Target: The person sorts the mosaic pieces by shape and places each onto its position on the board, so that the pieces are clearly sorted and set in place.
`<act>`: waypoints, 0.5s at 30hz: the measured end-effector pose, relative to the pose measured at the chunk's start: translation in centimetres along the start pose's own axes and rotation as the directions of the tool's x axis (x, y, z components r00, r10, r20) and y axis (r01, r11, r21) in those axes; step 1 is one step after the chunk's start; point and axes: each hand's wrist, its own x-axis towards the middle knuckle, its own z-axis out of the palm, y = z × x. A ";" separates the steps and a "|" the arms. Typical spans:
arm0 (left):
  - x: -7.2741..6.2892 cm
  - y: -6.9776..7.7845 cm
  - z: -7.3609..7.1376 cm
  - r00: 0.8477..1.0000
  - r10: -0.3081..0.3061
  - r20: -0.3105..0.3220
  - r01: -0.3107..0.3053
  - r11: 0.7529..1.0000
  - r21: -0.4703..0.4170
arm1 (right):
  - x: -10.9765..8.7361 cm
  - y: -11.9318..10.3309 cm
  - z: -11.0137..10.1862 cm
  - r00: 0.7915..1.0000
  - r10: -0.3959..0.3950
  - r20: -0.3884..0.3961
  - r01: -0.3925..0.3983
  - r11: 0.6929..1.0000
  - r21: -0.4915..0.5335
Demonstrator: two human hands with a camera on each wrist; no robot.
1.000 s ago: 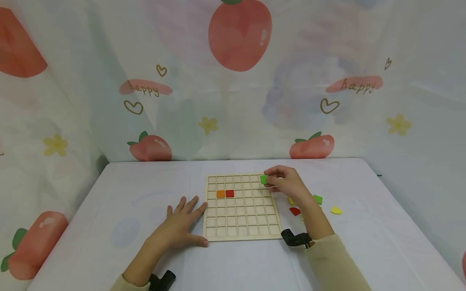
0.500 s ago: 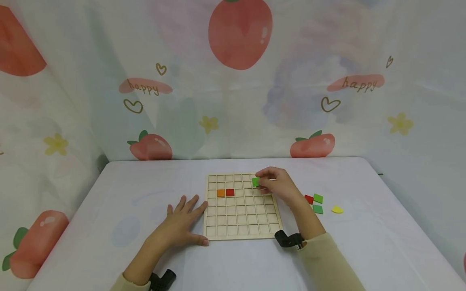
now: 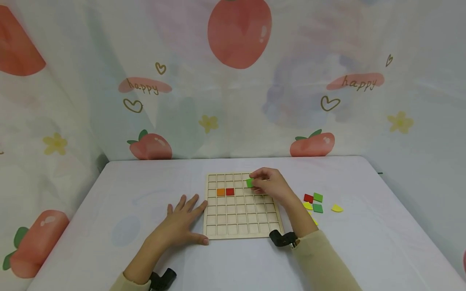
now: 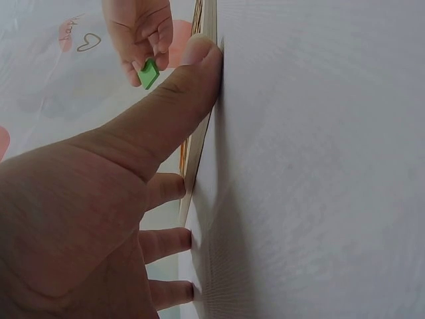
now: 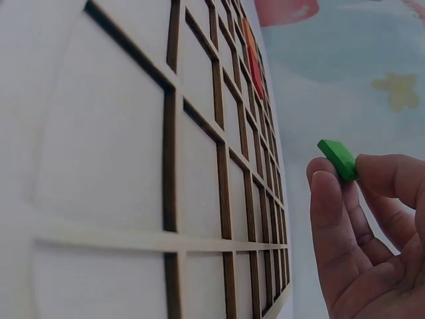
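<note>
A wooden grid board [image 3: 241,220] lies on the white table. Side by side in its cells sit an orange tile [image 3: 221,192] and a red tile [image 3: 230,191]. My right hand [image 3: 271,184] pinches a green tile [image 3: 249,183] between thumb and fingers above the far right part of the board; the right wrist view shows the green tile [image 5: 339,159] held clear of the grid. My left hand [image 3: 182,226] lies with fingers spread at the board's left edge. In the left wrist view its thumb [image 4: 199,60] and fingertips touch the board's side.
Right of the board lie loose pieces: a red tile [image 3: 308,198], two green tiles [image 3: 318,197], and several yellow pieces [image 3: 337,208], one partly hidden by the right forearm. A patterned cloth [image 3: 233,121] hangs behind the table.
My right hand has moved left over the board with the green tile still pinched. Loose pieces behind the forearm have come into view. My left hand has stayed put.
</note>
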 end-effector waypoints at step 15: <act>0.0 0.0 0.0 1.000 -0.004 -0.002 0.004 1.000 -0.002 | 0.6 0.1 1.5 1.000 0.008 -0.005 -0.008 1.000 -0.028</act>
